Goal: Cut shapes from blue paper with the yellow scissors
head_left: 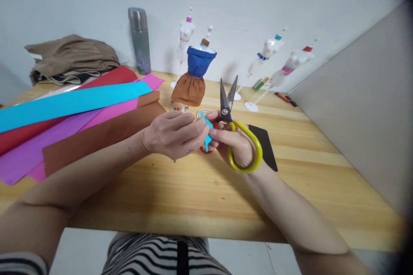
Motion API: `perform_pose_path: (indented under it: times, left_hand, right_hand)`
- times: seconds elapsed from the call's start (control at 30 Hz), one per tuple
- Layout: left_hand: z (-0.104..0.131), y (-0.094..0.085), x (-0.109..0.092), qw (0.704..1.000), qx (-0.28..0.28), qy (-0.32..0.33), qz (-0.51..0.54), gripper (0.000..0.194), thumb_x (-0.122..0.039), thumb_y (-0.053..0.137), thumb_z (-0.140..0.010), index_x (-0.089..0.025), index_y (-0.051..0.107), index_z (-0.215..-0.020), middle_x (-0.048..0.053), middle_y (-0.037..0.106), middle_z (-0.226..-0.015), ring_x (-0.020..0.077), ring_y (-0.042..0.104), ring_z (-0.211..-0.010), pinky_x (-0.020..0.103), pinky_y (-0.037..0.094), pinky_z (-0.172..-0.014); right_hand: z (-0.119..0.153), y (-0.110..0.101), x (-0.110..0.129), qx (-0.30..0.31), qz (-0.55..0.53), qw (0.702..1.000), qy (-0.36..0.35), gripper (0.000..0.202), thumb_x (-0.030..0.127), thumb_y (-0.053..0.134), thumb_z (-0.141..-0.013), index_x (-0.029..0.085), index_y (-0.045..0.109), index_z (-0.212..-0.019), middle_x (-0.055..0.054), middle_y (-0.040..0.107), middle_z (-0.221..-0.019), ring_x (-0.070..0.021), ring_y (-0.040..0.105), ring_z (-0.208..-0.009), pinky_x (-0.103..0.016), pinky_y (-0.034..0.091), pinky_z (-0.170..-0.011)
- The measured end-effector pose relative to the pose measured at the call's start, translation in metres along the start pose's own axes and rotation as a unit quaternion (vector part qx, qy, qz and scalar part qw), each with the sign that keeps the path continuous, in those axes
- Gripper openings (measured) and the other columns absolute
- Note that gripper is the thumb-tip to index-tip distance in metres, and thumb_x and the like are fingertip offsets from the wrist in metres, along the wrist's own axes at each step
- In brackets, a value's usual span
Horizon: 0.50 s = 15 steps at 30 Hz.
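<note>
Between my two hands, near the middle of the view, is a small piece of bright blue cloth (208, 131). My left hand (177, 134) pinches it from the left with curled fingers. On its other side my right hand (230, 137) grips the cloth between thumb and fingers. Yellow-handled scissors (259, 150) hang on my right hand, a handle loop around it, their blades parted and pointing up. Something round and red shows partly behind the fingers. Just beyond my hands stands a small mannequin in a blue top (200, 61) and a brown skirt (189, 89).
Coloured cloth strips (74, 101) cover the table's left side, with a brown garment (75, 56) behind. A bottle (140, 43) and several white mannequins (295, 61) stand near the wall. A black flat object (264, 146) lies right of my hands.
</note>
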<state>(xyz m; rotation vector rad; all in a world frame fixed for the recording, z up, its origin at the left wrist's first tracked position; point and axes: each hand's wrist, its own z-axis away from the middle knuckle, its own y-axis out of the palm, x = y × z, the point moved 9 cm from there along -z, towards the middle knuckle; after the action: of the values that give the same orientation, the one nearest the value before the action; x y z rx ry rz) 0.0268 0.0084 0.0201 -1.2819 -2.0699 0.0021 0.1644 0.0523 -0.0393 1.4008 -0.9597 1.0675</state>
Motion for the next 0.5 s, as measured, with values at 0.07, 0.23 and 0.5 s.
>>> perform_pose_path:
  times: [0.07, 0.23, 0.5]
  left_hand:
    - [-0.002, -0.002, 0.002, 1.0, -0.019, -0.004, -0.012, 0.017, -0.019, 0.061, -0.104, -0.022, 0.076, -0.097, -0.001, 0.083, -0.09, 0.0133, 0.072, -0.072, 0.027, 0.055, -0.064]
    - [0.009, 0.011, 0.027, 0.985, -0.01, -0.17, 0.015, 0.02, -0.014, 0.062, -0.102, -0.017, 0.076, -0.116, 0.006, 0.086, -0.102, 0.0165, 0.077, -0.079, 0.028, 0.061, -0.073]
    - [0.062, 0.08, 0.023, 0.397, 0.097, -0.695, 0.592, 0.022, -0.036, 0.072, -0.087, -0.014, 0.076, -0.087, 0.006, 0.074, -0.072, 0.0146, 0.068, -0.062, 0.024, 0.055, -0.058]
  right_hand:
    - [-0.001, -0.001, 0.002, -0.01, 0.006, 1.0, -0.016, 0.036, 0.03, 0.088, -0.069, 0.026, 0.066, -0.099, 0.01, 0.051, -0.061, -0.0113, 0.052, -0.047, -0.029, 0.049, -0.047]
    - [0.001, -0.013, 0.017, -0.078, 0.072, 0.99, -0.095, 0.034, 0.025, 0.085, -0.07, 0.027, 0.067, -0.098, 0.009, 0.053, -0.065, -0.0113, 0.052, -0.051, -0.029, 0.047, -0.05]
    - [0.004, -0.019, 0.027, -0.114, 0.13, 0.974, -0.146, 0.029, 0.031, 0.087, -0.074, 0.029, 0.07, -0.098, 0.006, 0.059, -0.071, -0.0142, 0.055, -0.059, -0.034, 0.05, -0.058]
